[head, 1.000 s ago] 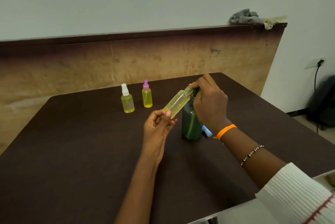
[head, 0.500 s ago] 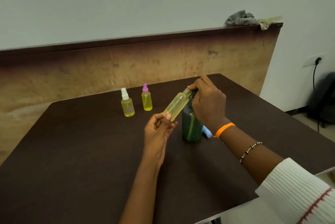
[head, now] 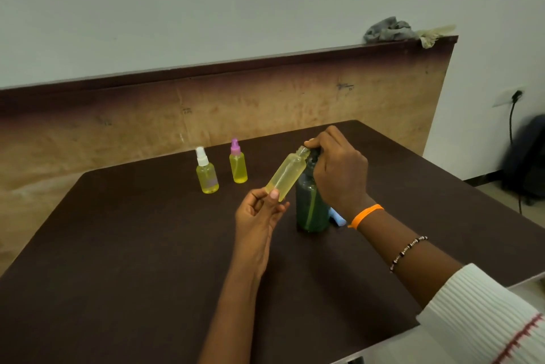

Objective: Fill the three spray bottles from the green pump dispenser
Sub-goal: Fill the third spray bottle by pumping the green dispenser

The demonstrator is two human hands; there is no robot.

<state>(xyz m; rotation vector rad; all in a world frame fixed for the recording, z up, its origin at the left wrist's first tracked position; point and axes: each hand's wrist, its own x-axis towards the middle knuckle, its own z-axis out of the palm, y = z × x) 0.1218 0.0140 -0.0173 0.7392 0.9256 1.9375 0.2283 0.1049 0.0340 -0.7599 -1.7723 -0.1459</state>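
A: Well, you had your left hand (head: 259, 213) pinching the base of the uncapped spray bottle (head: 287, 176), tilted so its open neck met the nozzle of the green pump dispenser (head: 311, 207), which stood on the table (head: 118, 260) just right of centre.

B: And my right hand (head: 339, 169)?

A: Its fingers were curled over the pump head, a grasping grip on the dispenser's top. The nozzle itself was hidden behind your fingers, so I couldn't tell how squarely it sat in the neck.

B: How should I have handled that step?

A: I'd judge short, even presses were best, with the neck kept tight against the spout and the bottle only gently tilted. It already looked nearly full of yellow liquid, so overflow seemed the likeliest slip.

B: And the count?

A: Three spray bottles: the one in your hand, plus a white-capped bottle (head: 206, 172) and a pink-capped bottle (head: 238, 163) standing upright, near each other, further back on the table, both yellow inside. One dispenser. One pale blue item (head: 337, 216) lay just behind it, possibly the missing cap
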